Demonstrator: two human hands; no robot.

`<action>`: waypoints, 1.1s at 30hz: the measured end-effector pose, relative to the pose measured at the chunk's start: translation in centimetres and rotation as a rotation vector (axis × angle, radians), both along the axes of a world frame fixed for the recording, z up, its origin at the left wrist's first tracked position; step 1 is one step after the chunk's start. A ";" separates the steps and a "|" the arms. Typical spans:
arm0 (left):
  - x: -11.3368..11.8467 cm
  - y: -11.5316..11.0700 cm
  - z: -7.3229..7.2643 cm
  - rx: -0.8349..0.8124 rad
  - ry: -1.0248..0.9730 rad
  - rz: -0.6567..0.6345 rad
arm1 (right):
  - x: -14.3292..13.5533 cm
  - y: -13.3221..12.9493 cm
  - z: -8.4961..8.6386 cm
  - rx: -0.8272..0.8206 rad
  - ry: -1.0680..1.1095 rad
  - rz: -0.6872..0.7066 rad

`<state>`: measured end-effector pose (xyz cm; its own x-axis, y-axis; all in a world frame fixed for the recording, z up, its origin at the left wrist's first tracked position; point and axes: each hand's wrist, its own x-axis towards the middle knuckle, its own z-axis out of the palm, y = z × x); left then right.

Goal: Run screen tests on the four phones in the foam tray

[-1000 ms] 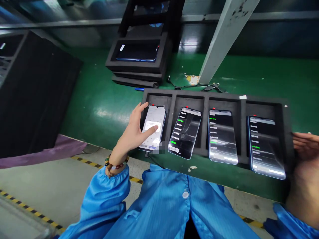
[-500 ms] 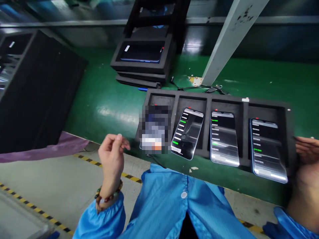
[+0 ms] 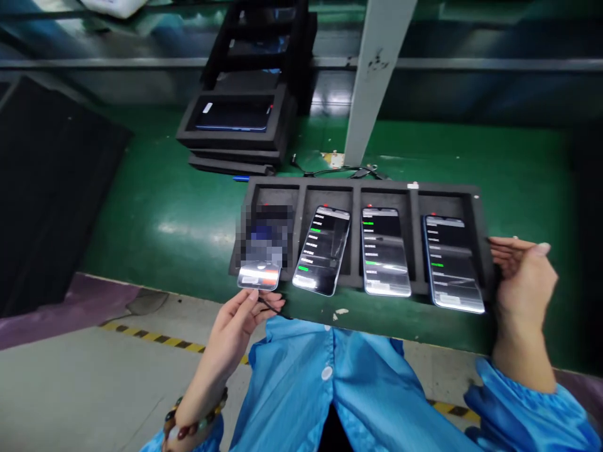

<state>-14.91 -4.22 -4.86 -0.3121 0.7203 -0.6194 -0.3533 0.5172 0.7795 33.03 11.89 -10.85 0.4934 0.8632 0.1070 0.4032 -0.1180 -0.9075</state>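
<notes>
Four-slot black foam tray (image 3: 358, 183) lies on the bench, a lit smartphone leaning out of each slot. The leftmost phone (image 3: 258, 276) is partly blurred out. At its bottom edge, my left hand (image 3: 238, 323) has closed thumb and fingers around a thin black cable (image 3: 271, 307); the plug end is hidden. Lists of text, some lines green, show on the second phone (image 3: 323, 251), the third phone (image 3: 386, 252) and the rightmost phone (image 3: 453, 263). Beside the tray's right edge, my right hand (image 3: 526, 276) is open, its fingers stretched toward the edge and its thumb apart.
Behind the tray, more black foam trays (image 3: 235, 141) are stacked, one with a dark phone (image 3: 234, 116). A grey post (image 3: 377, 81) rises from the green bench (image 3: 160, 207), near a loose black cable (image 3: 330, 171) and a blue pen (image 3: 241, 178). Large black foam (image 3: 51, 188) stands left.
My left hand has moved in to the bottom of the leftmost phone and closed on the cable. More of my right hand shows, its thumb lifted. The view has shifted right.
</notes>
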 end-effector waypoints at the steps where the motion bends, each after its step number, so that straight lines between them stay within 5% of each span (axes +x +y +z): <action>1: 0.0 0.1 0.0 -0.002 0.002 0.002 | -0.5 0.0 0.3 0.006 0.017 -0.021; 13: 1.3 1.0 0.3 0.027 0.034 0.168 | -0.7 -0.5 0.9 -0.003 0.052 -0.015; 27: 1.7 1.1 0.1 0.015 0.263 0.113 | -1.6 -1.1 1.6 0.000 -0.030 0.069; 33: -0.3 0.9 -2.4 -0.146 0.208 0.179 | -1.8 -0.8 1.4 0.019 -0.061 0.097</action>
